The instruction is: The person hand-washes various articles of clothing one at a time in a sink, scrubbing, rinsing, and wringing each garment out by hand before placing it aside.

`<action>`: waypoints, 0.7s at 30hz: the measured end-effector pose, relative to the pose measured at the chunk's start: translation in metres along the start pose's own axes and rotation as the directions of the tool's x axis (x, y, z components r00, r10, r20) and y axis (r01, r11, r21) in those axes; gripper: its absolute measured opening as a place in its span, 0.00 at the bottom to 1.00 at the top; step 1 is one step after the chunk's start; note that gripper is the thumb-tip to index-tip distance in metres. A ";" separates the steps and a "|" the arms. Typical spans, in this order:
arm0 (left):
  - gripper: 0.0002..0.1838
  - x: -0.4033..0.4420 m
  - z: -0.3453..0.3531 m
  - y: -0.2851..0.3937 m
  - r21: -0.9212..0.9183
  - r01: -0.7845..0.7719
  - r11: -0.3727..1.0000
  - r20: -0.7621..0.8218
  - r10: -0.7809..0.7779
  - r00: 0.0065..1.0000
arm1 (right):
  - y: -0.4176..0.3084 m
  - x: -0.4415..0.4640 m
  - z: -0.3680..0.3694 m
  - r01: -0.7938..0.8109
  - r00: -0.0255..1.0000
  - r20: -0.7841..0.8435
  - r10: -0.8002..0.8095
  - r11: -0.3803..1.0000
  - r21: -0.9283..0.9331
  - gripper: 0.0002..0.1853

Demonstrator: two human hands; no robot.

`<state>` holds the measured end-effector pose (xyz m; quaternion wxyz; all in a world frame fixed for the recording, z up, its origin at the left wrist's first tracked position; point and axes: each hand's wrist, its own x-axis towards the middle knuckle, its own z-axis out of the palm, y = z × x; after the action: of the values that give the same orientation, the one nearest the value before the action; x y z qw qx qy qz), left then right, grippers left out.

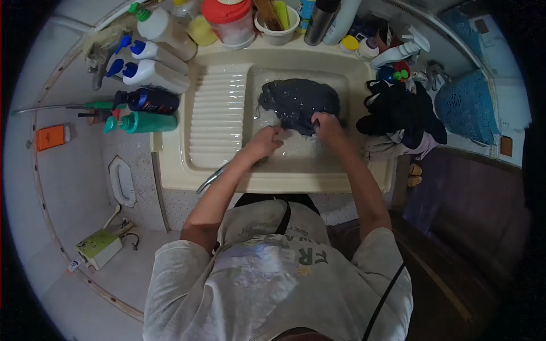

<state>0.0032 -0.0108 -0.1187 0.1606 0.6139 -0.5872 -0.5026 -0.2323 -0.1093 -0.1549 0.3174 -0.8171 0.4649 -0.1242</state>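
Observation:
A wet, dark grey cloth garment (301, 98) lies bunched in the basin of the cream sink (267, 184), with shallow water and some suds around it. My right hand (329, 126) is closed on the garment's near right edge. Just left of that edge, over the water, my left hand (265, 143) has loosely bent fingers with a gap between them, and I see no cloth in them. Below my left forearm, a metal shower handle or tap part (211, 179) rests at the sink's front edge.
To the basin's left is a ribbed washboard (217, 116). Pump bottles, among them a green bottle (149, 123), line the left side. A red-lidded tub (228, 23) and a white bowl (277, 31) stand at the back. Dark clothes (404, 111) and a blue basket (466, 108) are right.

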 end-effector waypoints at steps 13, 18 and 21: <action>0.62 0.030 -0.088 0.092 0.337 -0.283 0.898 -0.271 0.381 0.884 | -0.316 0.008 -0.287 0.190 0.972 -0.190 -0.139 0.940 0.284 0.09; 0.30 0.027 -0.101 0.128 -0.193 -0.304 0.933 -0.309 0.236 0.921 | -0.273 -0.009 -0.314 0.377 0.901 -0.388 -0.195 0.794 0.477 0.10; 0.15 0.053 -0.091 0.096 -0.326 -0.398 0.857 -0.418 0.247 0.874 | -0.213 -0.034 -0.296 0.239 0.886 -0.453 0.102 0.736 0.633 0.12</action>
<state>0.0125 -0.1179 -0.0260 0.4716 0.5400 -0.5275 -0.4559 -0.2529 -0.1222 0.2102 0.4667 -0.6101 0.4183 -0.4848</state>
